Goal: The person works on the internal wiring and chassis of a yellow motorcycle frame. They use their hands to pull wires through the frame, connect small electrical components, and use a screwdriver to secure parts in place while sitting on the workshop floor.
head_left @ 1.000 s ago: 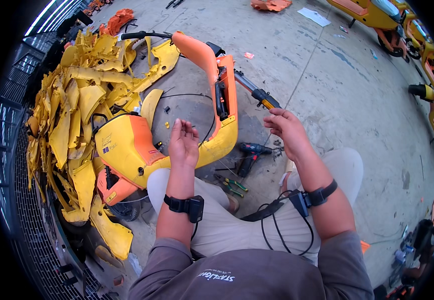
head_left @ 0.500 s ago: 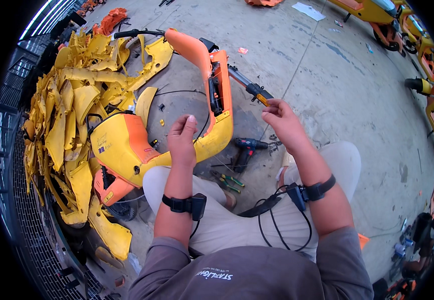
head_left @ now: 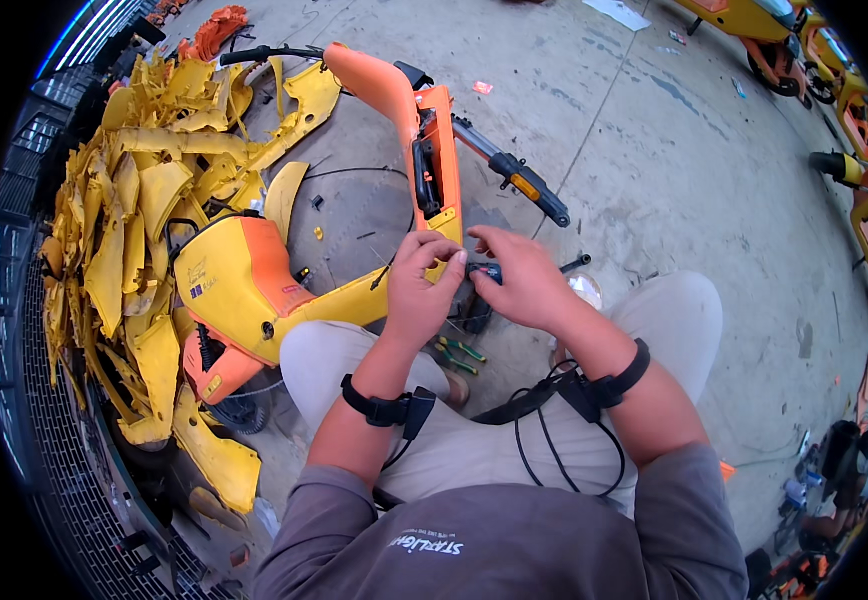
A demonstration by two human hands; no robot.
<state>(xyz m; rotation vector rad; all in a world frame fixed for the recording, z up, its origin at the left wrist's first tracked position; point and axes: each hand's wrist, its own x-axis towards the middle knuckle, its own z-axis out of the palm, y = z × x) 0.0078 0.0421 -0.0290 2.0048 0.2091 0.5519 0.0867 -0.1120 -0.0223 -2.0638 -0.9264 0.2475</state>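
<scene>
Both hands met on a small dark part above the person's lap.

The small dark blocky part [head_left: 484, 271], mostly hidden by fingers, sat pinched between the left hand [head_left: 422, 290] and the right hand [head_left: 522, 280], just in front of the yellow-and-orange plastic scooter body [head_left: 254, 285]. Each grip was pressed together on it. Green-handled pliers [head_left: 459, 352] lay on the concrete floor [head_left: 674, 180] beneath, partly covered. Yellow plastic panels [head_left: 144, 200] were heaped to the left.

Pile of yellow panels [head_left: 134, 230]: heaped on the concrete, well to the left of the hands.
Orange panels [head_left: 216, 28]: far ahead and left of the hands, beyond the pile.
Green-handled pliers [head_left: 462, 352]: on the ground just below the hands, between the knees.
Yellow scooters [head_left: 804, 50]: parked well ahead and right of the hands.
Metal grating [head_left: 44, 440]: far left, behind the pile.
</scene>
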